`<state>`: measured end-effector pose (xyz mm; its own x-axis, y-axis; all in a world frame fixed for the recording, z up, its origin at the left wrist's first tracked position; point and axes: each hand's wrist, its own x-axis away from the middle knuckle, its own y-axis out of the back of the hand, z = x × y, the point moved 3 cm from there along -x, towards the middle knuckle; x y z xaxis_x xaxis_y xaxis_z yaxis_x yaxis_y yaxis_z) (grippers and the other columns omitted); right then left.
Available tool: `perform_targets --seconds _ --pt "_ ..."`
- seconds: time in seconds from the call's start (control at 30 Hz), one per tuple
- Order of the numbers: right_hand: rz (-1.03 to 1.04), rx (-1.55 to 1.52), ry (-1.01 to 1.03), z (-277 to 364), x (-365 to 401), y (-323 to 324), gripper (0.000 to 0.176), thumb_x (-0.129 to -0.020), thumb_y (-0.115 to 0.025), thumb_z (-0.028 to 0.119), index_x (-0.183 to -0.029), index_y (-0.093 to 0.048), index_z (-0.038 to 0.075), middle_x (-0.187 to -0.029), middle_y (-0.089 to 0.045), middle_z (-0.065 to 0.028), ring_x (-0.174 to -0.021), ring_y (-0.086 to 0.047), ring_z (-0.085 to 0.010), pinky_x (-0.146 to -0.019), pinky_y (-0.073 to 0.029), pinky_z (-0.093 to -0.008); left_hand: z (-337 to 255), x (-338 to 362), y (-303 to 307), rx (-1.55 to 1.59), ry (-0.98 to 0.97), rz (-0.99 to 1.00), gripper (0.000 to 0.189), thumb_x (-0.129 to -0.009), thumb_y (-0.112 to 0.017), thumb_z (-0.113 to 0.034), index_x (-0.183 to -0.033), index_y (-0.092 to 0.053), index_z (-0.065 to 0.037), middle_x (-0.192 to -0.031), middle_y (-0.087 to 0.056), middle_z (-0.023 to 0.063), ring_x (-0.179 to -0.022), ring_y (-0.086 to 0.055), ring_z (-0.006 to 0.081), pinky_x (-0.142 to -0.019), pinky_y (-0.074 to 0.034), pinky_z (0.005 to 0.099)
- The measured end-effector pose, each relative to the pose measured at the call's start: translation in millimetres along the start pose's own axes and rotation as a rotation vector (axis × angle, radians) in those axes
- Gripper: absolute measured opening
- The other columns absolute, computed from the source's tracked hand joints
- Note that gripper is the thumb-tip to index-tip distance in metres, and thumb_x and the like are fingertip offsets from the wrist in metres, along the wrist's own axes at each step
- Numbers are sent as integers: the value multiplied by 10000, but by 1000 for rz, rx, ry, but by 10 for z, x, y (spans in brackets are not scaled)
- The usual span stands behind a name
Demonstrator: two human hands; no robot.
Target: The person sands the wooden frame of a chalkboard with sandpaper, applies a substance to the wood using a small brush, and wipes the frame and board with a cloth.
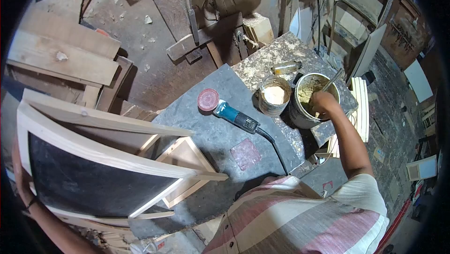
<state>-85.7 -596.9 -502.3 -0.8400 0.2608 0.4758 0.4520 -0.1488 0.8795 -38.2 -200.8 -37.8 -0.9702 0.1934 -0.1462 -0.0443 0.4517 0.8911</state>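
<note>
At the far left, my left hand (21,176) grips the outer edge of a wooden frame (108,153) with a dark panel. Its fingers are partly hidden by the wood. The frame is tilted and rests over the near left of the grey work surface. My right hand (324,102) reaches into a metal bucket (300,116) of yellowish-beige paste (308,92). Those fingers are curled together, and what they hold is hard to make out. A thin metal rod (333,79) leans out over the bucket rim.
An angle grinder (236,117) with a reddish disc lies on the grey board (206,134), its cord trailing forward. Beside the bucket stand a tin (273,98) with pale contents and a small bottle (287,68) on its side. Wooden boards (65,57) are piled at left.
</note>
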Motion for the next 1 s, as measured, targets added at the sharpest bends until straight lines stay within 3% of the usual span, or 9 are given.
perform_targets --seconds 0.13,0.2,0.23,0.4,0.5,0.57,0.67,0.77,1.0 --pt "-163 -37 5 -145 404 572 388 -750 -710 204 -1074 -719 -8 -916 -727 -241 -790 -727 -370 -706 -580 -459 -398 131 -195 67 1 18 635 -1019 -520 -437 -1464 -462 11 -1469 -486 185 -1334 -469 294 -1100 -385 434" --pt "-220 -389 156 -136 719 969 376 -786 -718 153 -1138 -727 21 -913 -746 -192 -835 -734 -296 -738 -584 -409 -396 194 -158 104 3 15 640 -1013 -534 -442 -1459 -468 12 -1458 -496 187 -1321 -481 294 -1090 -397 434" --pt "-107 -632 93 28 980 1180 396 -842 -656 76 -1231 -682 10 -903 -747 -156 -832 -723 -224 -721 -586 -360 -312 219 -98 122 5 10 642 -1010 -541 -444 -1457 -471 12 -1453 -502 188 -1315 -487 293 -1085 -403 435" --pt "-29 -1263 505 403 1223 1244 382 -854 -590 -39 -1234 -563 -1 -1098 -641 -70 -881 -672 -171 -748 -577 -328 621 351 375 195 48 -50 656 -996 -576 -456 -1444 -487 14 -1426 -527 193 -1284 -516 291 -1060 -434 435" --pt "-113 -1287 686 1142 1546 1441 439 -847 -587 -43 -1277 -524 22 -1063 -630 -80 -845 -609 -153 -716 -543 -303 1807 -87 1141 206 138 -126 664 -987 -596 -463 -1436 -496 15 -1410 -543 196 -1265 -533 290 -1044 -452 436" --pt "-83 -1293 831 1607 1621 1460 401 -976 -594 124 -1357 -522 22 -1085 -657 -110 -788 -575 -137 -659 -498 -283 2520 -176 1642 204 212 -182 669 -981 -610 -468 -1431 -503 16 -1399 -553 198 -1253 -545 289 -1034 -464 436" --pt "-421 -978 1062 2326 1876 1572 406 -1047 -515 218 -1410 -574 47 -1106 -667 -99 -768 -550 -125 -671 -488 -263 2542 -52 1653 208 266 -240 678 -972 -631 -475 -1423 -512 17 -1383 -568 201 -1234 -562 288 -1019 -482 437" --pt "-806 -561 1315 2901 2097 1752 439 -965 -643 163 -1395 -598 85 -1153 -669 -131 -862 -656 -191 -721 -526 -329 2686 3 1769 252 261 -206 663 -984 -615 -480 -1415 -525 16 -1380 -575 179 -1217 -572 276 -1004 -498 439" --pt "-1078 -277 1306 3496 2411 1891 465 -829 -760 109 -1281 -658 137 -1084 -661 -103 -886 -671 -292 -714 -544 -388 2649 86 1710 354 109 -114 523 -1014 -594 -406 -1320 -614 18 -1274 -654 117 -1102 -627 220 -922 -527 389"
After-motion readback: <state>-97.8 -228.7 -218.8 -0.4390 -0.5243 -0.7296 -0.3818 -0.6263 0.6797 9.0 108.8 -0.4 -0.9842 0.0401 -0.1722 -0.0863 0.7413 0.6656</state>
